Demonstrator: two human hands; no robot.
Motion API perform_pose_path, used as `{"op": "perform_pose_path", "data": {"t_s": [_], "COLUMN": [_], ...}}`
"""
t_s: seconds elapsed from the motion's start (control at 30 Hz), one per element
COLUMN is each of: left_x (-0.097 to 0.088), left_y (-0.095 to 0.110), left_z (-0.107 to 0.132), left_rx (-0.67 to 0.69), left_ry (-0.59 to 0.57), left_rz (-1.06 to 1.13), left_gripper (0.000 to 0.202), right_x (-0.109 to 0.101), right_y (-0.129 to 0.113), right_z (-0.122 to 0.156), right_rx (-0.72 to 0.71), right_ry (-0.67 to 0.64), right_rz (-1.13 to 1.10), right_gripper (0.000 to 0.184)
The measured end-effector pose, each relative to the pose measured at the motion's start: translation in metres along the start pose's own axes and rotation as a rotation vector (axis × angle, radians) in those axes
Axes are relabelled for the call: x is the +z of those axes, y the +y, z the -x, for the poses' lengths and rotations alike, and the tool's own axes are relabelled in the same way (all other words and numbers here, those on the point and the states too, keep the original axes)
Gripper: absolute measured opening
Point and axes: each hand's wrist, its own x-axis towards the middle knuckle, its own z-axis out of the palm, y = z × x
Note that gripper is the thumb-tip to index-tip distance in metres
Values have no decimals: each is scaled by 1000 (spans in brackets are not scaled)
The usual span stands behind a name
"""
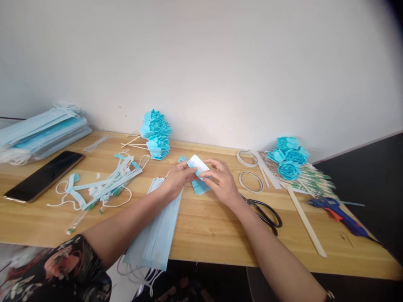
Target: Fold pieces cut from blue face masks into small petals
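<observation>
Between my two hands is a small folded piece of mask fabric, white on its upper face and blue below. My left hand pinches its left edge between thumb and fingers. With thumb and fingertips my right hand grips the lower right edge. Blue fabric pieces lie on the table just under the hands. Beneath my left forearm rest flat blue face masks, their ear loops hanging past the table's front edge. Black-handled scissors lie by my right forearm, blades partly hidden.
Blue fabric flowers on sticks stand at the back and right. Tape rolls, a wooden strip and a blue glue gun lie right. Left are mask scraps, a phone and a mask stack.
</observation>
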Motion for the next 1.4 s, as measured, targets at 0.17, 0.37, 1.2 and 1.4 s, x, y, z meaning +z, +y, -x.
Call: {"op": "perform_pose_path", "data": {"t_s": [0.17, 0.37, 1.2, 1.4], "left_x": [-1, 2, 2, 1], "left_y": [-1, -1, -6, -7], "left_z": [-1, 0, -2, -3], "left_rx": [35, 116, 178, 161], "left_ry": [9, -2, -80, -36], "left_rz": [-44, -138, -346, -300], "left_gripper": [32, 34, 43, 47], "right_x": [1, 0, 3, 6], "right_y": [1, 0, -7, 0], "right_z": [0, 2, 0, 1], "right_rx": [46, 211, 481, 546], "right_ry": [11, 42, 128, 113], "right_rz": [-52, -158, -318, -581], "right_gripper": [10, 8, 10, 37]}}
